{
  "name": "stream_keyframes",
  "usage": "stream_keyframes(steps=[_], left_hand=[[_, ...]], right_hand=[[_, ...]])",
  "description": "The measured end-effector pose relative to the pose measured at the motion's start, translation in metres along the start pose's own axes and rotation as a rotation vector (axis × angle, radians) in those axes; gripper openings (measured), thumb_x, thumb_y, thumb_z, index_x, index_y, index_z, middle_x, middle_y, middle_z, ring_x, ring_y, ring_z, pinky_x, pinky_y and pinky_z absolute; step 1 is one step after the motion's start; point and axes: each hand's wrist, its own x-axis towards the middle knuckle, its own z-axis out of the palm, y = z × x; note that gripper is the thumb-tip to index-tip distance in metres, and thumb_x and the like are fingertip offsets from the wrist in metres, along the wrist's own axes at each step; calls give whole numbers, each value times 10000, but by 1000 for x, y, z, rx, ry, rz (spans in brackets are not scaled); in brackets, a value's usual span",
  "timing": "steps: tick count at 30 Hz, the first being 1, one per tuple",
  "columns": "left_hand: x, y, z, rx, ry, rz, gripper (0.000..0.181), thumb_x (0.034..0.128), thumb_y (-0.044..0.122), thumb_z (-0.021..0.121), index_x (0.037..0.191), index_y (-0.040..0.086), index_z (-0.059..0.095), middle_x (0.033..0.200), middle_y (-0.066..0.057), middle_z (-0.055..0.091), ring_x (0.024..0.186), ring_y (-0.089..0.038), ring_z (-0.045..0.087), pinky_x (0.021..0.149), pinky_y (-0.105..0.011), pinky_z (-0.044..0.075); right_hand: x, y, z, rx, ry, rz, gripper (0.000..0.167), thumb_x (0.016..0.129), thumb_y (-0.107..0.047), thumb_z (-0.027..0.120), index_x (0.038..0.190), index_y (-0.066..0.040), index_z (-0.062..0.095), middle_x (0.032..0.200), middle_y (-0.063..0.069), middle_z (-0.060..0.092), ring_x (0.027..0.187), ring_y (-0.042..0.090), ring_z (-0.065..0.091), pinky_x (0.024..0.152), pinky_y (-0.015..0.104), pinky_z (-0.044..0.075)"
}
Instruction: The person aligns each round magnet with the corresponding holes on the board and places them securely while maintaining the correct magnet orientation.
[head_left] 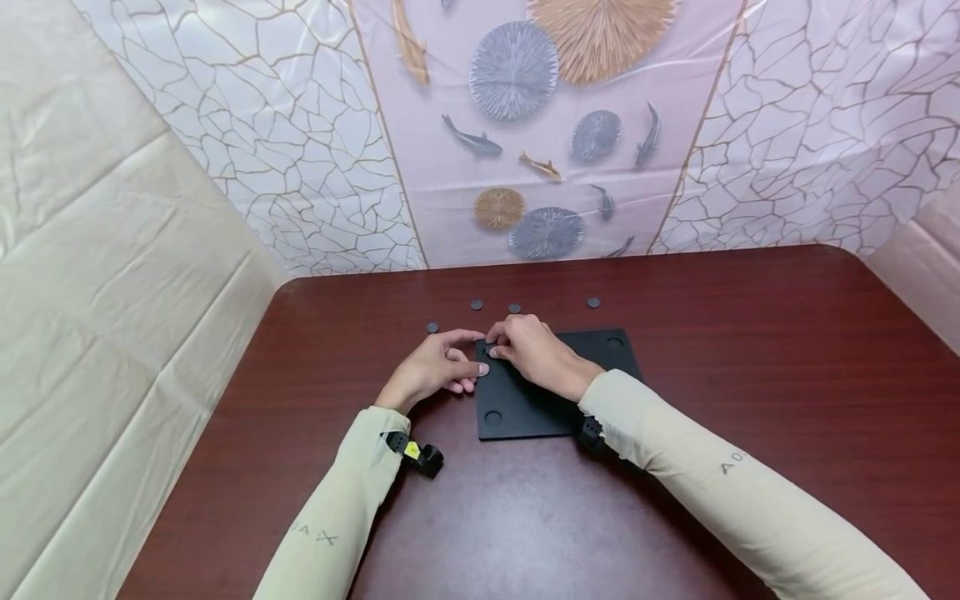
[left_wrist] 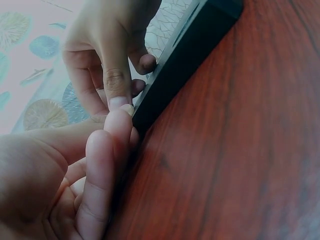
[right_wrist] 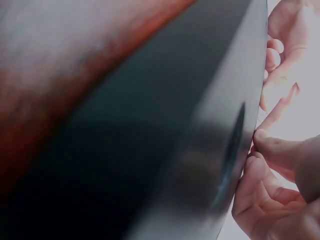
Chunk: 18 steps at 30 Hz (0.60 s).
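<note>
A black rectangular board (head_left: 551,400) lies on the table, with shallow round recesses at its corners. My left hand (head_left: 431,367) grips its left edge near the far corner, thumb on the top face and index finger along the corner. Over that same corner, my right hand (head_left: 536,354) pinches a small dark disc (head_left: 488,350) against the board; the fingertips mostly cover it. In the left wrist view the right hand (left_wrist: 110,55) comes down beside the left fingers (left_wrist: 100,165). The right wrist view shows the board (right_wrist: 165,115) close up and blurred, with both hands beyond its edge.
Several loose dark discs, among them one disc (head_left: 593,302) farthest right and another disc (head_left: 432,327) by the left hand, lie behind the board on the reddish-brown table (head_left: 750,375). A patterned cloth (head_left: 555,150) hangs behind the table, with pale cloth at the sides.
</note>
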Motion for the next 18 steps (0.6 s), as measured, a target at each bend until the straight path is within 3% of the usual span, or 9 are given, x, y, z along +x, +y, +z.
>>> stream_keyframes(steps=[18], left_hand=[[2,-1,0,-15,-1,0,591,956,55,784,1502,103,561,750,-72,685,584,-124,673,560,-245,584]], right_hand=[[-2,-3,1,0,30,-8,232,1015,-71,712,1230,-3,771,1174,143,753,1043,254,742,841,366,624]])
